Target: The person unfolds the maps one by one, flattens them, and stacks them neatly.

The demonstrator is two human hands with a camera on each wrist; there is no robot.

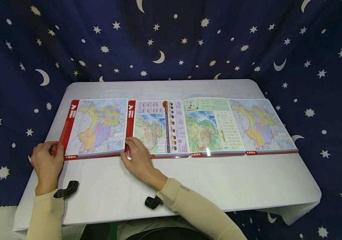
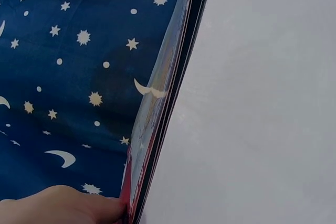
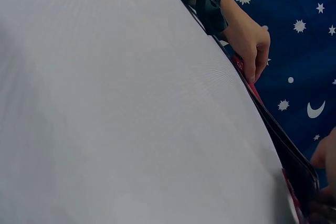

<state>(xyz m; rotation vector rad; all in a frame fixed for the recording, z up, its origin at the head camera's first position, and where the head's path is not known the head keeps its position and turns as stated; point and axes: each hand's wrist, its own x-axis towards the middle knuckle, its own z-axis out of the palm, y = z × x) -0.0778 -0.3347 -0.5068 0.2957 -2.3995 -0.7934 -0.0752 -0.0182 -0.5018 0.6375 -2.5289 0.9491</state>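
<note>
At the left end of a row on the table lies a laminated map (image 1: pixel 99 126) with a red left border. My left hand (image 1: pixel 48 163) grips its lower left edge, thumb at the red border. My right hand (image 1: pixel 141 163) pinches its lower right corner, overlapping the red border of a second map (image 1: pixel 150 133). In the left wrist view, the left thumb (image 2: pixel 73 205) presses the edge, where several thin layers show. The right wrist view shows the held map's dark edge (image 3: pixel 278 135) lifted near the right fingers, partly hidden in shadow.
Two more laminated maps, one green (image 1: pixel 202 130) and one political (image 1: pixel 257 123), continue the row rightward with edges close together. A white cloth covers the table (image 1: pixel 218 180). Dark blue star-and-moon curtains (image 1: pixel 171 40) hang behind and beside it.
</note>
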